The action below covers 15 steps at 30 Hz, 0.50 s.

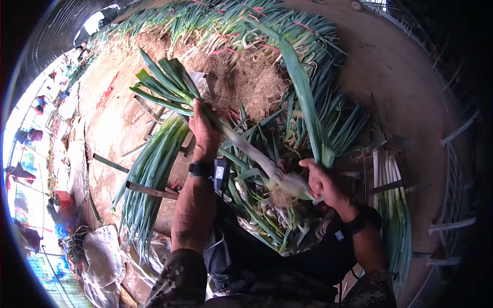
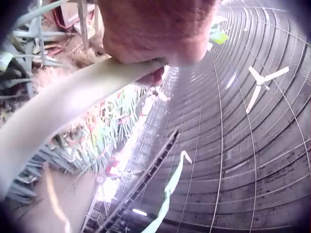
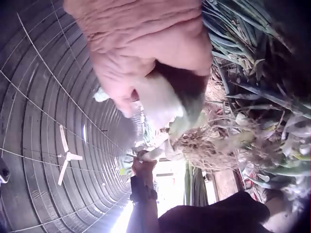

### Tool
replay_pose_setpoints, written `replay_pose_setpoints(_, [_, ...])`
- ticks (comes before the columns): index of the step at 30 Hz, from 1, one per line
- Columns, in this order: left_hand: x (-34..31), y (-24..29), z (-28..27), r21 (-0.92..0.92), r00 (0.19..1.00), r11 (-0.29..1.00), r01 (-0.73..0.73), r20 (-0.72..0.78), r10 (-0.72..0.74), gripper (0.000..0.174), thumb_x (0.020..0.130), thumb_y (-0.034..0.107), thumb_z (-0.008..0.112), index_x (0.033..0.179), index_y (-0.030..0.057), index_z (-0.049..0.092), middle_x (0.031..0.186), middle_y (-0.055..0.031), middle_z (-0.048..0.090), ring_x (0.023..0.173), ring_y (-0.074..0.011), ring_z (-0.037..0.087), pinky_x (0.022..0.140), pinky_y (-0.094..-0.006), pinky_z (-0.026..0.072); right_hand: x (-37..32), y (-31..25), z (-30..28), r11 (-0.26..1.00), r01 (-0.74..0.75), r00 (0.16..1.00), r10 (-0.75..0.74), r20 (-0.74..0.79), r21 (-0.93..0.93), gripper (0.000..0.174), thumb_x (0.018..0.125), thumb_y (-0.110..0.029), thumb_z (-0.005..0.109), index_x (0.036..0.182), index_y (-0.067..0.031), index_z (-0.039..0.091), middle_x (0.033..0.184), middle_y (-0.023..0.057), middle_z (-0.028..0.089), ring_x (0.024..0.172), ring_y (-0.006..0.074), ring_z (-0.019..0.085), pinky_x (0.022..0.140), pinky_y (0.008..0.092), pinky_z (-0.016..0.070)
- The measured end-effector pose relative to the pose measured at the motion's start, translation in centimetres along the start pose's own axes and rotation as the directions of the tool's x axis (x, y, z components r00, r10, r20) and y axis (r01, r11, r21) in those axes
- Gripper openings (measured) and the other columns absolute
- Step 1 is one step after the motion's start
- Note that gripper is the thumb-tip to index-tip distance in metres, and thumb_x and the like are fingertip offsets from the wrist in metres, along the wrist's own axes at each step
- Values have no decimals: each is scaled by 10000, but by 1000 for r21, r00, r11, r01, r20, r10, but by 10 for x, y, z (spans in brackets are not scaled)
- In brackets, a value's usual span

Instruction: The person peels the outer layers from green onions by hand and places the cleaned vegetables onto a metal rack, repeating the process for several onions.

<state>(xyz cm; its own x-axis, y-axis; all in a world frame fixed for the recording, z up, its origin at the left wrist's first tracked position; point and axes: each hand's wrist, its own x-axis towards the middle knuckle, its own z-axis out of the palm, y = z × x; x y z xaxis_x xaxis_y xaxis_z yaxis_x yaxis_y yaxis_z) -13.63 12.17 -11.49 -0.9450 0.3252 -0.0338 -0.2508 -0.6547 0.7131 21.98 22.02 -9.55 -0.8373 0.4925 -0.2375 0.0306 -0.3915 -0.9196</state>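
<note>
My left hand (image 1: 204, 128) grips a large green onion (image 1: 246, 146) just below where its leaves fan out. The pale stalk slants down to the right and ends in a tuft of roots (image 1: 283, 195). Close by the root end, my right hand (image 1: 326, 185) pinches a loosened outer leaf (image 1: 308, 102), whose long green blade rises above the hand. The right wrist view shows the whitish sheath (image 3: 158, 104) of that leaf between thumb and fingers. From the left wrist, the smooth white stalk (image 2: 63, 102) runs out of the left fist.
Green onions (image 1: 154, 169) lie on a metal rack at the left, and more (image 1: 393, 200) rest on a rack at the right. Tied bundles (image 1: 287, 25) are piled behind, roots (image 1: 257, 84) facing me. Leaf scraps (image 1: 262, 220) cover the ground between my legs.
</note>
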Motion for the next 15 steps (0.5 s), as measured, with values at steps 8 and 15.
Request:
replay_pose_setpoints(8, [20,34,-49,148,987,984,-101,-107,117,379,977,403,594,834,52,608,697,-64,604,574,-181,578,539,-333,499,-75,-8,15,927,-242,969,213,-127,-286,347,905,-182,699,1164,25,598,641,-23,521,491,50,483,433,240,373])
replay_pose_setpoints(15, [28,68,-87,161,941,960,-229,-215,261,402,981,424,585,871,37,593,720,-95,614,609,-202,589,562,-350,493,-86,24,-39,412,78,984,-179,3,-908,376,849,-276,766,1034,17,620,728,104,629,645,143,645,593,322,505])
